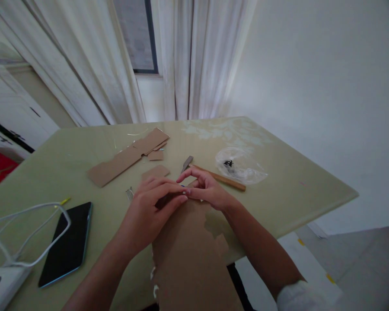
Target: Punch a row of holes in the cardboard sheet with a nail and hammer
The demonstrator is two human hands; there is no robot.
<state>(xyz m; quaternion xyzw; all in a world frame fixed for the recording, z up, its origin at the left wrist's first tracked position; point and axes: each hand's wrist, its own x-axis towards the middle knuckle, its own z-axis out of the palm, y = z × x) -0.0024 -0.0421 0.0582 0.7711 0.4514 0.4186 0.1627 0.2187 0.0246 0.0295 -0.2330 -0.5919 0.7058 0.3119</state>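
Note:
A long brown cardboard piece (194, 255) stretches from the near table edge up to both hands, with white blobs along its left side. My left hand (158, 201) is closed over its far left end, thumb lying on the board. On the far right end, my right hand (209, 188) has thumb and index finger curled into a pinch. Their tips meet the left fingertips, where a tiny blue and white spot shows; what it is I cannot make out. Just beyond the right hand lies a hammer (222, 178) with a wooden handle.
Cut cardboard strips (118, 165) lie at the back left, with a small cardboard scrap (155, 172) nearer. Several nails (129, 193) rest left of the hands. A clear plastic bag (241, 166) holds small black pieces. A tablet (68, 244) and a white cabled device (6, 283) are at left.

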